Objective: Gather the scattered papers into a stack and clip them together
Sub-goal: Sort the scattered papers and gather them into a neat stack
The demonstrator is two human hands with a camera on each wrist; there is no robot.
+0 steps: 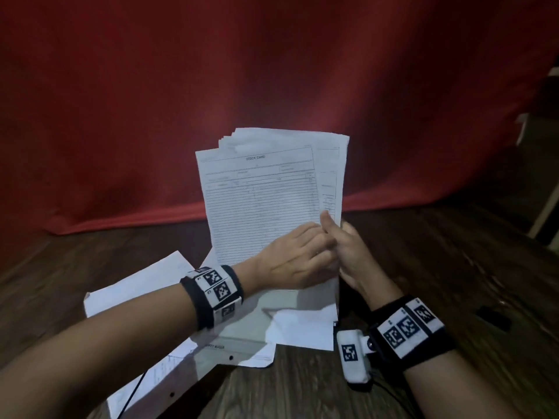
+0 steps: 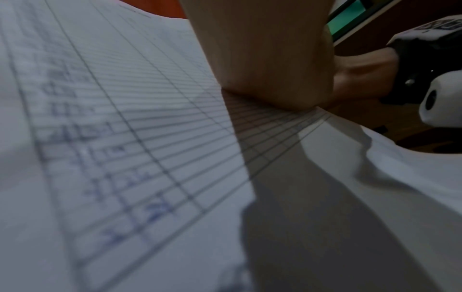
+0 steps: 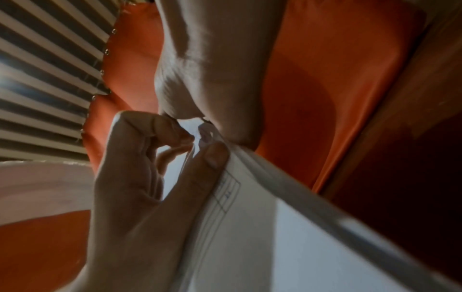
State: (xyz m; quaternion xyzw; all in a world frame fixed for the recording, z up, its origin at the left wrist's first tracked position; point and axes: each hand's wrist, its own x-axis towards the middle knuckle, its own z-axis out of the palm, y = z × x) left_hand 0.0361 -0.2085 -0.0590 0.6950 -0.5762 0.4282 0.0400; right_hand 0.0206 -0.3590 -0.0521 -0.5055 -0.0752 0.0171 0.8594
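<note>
A fanned stack of white printed forms (image 1: 260, 195) stands tilted above the wooden table (image 1: 438, 243); its front sheet is a lined stock card. My right hand (image 1: 348, 246) grips the stack's lower right edge, thumb (image 3: 212, 158) on the front and the fingers curled behind. My left hand (image 1: 299, 258) lies across the lower front sheet, its fingertips bent at that same right edge against the right hand. The heel of the left hand (image 2: 275, 69) rests on the lined sheet (image 2: 125, 118). More loose sheets (image 1: 145, 285) lie flat and overlapping under my forearms.
A small black object (image 1: 496, 317), too dark to identify, lies on the table to the right of my right wrist. A red cloth (image 1: 151, 116) hangs behind the table. Pale furniture (image 1: 544, 207) stands at the far right edge.
</note>
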